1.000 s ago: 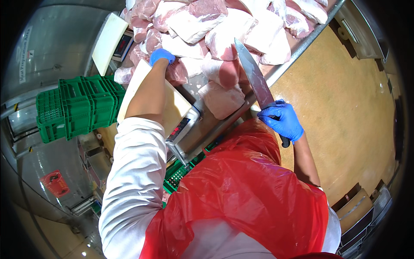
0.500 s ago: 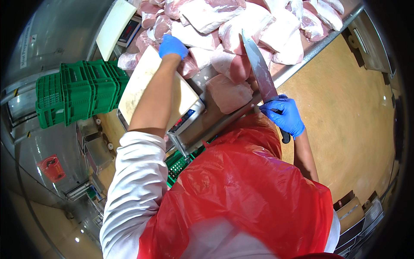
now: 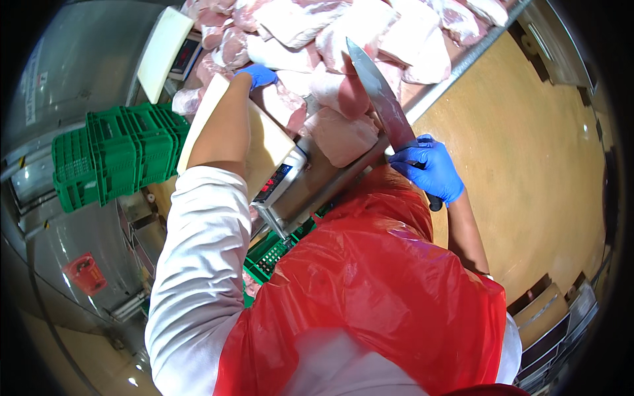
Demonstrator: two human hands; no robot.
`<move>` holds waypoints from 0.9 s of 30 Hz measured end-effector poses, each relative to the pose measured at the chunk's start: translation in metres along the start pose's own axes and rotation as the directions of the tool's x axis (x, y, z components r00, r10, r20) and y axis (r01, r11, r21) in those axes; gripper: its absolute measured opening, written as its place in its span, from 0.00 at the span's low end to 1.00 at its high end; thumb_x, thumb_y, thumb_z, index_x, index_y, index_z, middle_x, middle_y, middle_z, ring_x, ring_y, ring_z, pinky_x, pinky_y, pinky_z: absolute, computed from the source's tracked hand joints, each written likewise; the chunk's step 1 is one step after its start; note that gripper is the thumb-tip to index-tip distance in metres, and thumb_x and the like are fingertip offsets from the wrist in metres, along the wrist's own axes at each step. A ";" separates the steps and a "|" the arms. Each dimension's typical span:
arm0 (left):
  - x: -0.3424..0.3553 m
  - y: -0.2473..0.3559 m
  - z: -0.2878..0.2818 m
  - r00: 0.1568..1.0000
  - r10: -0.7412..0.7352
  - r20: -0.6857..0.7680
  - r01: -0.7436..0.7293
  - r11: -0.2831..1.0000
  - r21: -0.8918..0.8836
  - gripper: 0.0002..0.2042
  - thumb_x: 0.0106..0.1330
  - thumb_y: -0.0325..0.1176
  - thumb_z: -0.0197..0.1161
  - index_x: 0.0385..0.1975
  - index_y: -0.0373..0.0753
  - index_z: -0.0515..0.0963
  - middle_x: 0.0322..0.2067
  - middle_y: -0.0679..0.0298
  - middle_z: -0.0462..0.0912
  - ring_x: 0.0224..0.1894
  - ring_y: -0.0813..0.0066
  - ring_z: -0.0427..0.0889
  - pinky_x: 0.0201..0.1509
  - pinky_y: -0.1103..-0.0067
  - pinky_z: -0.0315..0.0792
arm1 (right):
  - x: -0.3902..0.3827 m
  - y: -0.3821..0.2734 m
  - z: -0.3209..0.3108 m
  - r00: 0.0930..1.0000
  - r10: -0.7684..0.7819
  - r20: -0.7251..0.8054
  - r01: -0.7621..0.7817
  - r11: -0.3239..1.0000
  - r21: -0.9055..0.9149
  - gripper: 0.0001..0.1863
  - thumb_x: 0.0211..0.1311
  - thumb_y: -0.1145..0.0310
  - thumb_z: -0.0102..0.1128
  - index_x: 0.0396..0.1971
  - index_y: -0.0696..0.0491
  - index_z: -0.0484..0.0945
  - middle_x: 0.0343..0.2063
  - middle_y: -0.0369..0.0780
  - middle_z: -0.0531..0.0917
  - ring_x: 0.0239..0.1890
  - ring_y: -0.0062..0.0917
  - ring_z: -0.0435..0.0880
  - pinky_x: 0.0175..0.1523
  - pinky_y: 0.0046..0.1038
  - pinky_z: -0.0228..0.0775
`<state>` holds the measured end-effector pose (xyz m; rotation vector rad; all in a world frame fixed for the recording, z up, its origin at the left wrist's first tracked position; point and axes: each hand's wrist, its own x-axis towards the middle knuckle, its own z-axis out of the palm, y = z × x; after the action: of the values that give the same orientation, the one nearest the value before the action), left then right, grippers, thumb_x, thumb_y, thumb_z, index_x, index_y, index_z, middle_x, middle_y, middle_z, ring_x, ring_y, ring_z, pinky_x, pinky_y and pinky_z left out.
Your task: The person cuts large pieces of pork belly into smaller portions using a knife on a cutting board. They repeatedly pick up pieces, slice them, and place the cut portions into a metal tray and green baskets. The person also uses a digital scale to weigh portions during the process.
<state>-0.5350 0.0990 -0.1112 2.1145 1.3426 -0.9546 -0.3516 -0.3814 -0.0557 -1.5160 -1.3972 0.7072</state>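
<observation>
My right hand (image 3: 432, 169), in a blue glove, is closed around the black handle (image 3: 434, 201) of a large knife. The broad blade (image 3: 383, 92) points up and left over the meat at the table's near edge. My left hand (image 3: 259, 76), also blue-gloved, reaches past the white cutting board (image 3: 267, 155) to the upper end of a pink piece of raw meat (image 3: 281, 105). It looks closed on that piece, though the fingertips are hidden. The board lies on a scale (image 3: 281, 181) with a lit red display. Nearer the knife lies a squarish pale cut of meat (image 3: 342, 136).
A heap of raw meat (image 3: 350, 30) covers the far metal table. A second white board (image 3: 164, 53) stands by another scale (image 3: 186, 56). Green crates (image 3: 129, 152) are stacked at left, with another green crate (image 3: 271, 254) beneath the scale. The table's metal edge (image 3: 462, 63) runs up right.
The meat piece beside my left hand has shifted nearer, along the board's edge. My left arm has bent inward slightly. The knife stays in my right hand; the whole view has shifted a little.
</observation>
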 end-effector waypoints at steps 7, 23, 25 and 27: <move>-0.042 0.038 0.002 0.950 -0.085 0.302 0.144 0.974 -0.177 0.26 0.50 0.44 0.70 0.47 0.36 0.79 0.42 0.55 0.82 0.32 0.64 0.82 0.34 0.66 0.80 | -0.030 0.012 0.005 0.997 0.061 -0.057 -0.059 0.998 0.033 0.05 0.52 0.70 0.66 0.30 0.51 0.87 0.30 0.39 0.87 0.31 0.33 0.85 0.43 0.31 0.71; -0.152 0.102 0.045 0.573 0.428 -0.699 -0.380 0.894 0.237 0.21 0.59 0.32 0.60 0.52 0.30 0.78 0.50 0.46 0.81 0.49 0.55 0.82 0.56 0.67 0.74 | 0.008 0.003 0.001 1.000 -0.012 0.020 0.012 1.000 0.015 0.07 0.53 0.70 0.66 0.33 0.51 0.87 0.31 0.42 0.87 0.34 0.36 0.85 0.47 0.30 0.72; -0.217 0.087 0.048 0.513 0.393 -0.764 -0.732 0.665 -0.149 0.20 0.65 0.30 0.61 0.54 0.26 0.75 0.48 0.50 0.83 0.45 0.66 0.84 0.52 0.74 0.76 | 0.003 0.007 0.002 0.999 0.006 0.051 -0.007 1.000 0.024 0.11 0.55 0.71 0.65 0.39 0.52 0.87 0.33 0.43 0.87 0.34 0.32 0.85 0.47 0.30 0.74; -0.271 0.055 0.052 0.622 0.352 -0.700 -0.745 0.542 -0.389 0.17 0.69 0.29 0.60 0.54 0.28 0.76 0.47 0.57 0.84 0.47 0.72 0.83 0.52 0.77 0.76 | 0.000 0.002 0.002 0.979 0.188 0.081 -0.200 0.963 0.179 0.15 0.57 0.73 0.65 0.46 0.51 0.85 0.34 0.43 0.87 0.34 0.27 0.84 0.45 0.28 0.74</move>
<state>-0.5786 -0.1198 0.0598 2.0391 0.8401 0.4334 -0.3527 -0.3812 -0.0582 -1.5048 -1.2006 0.9873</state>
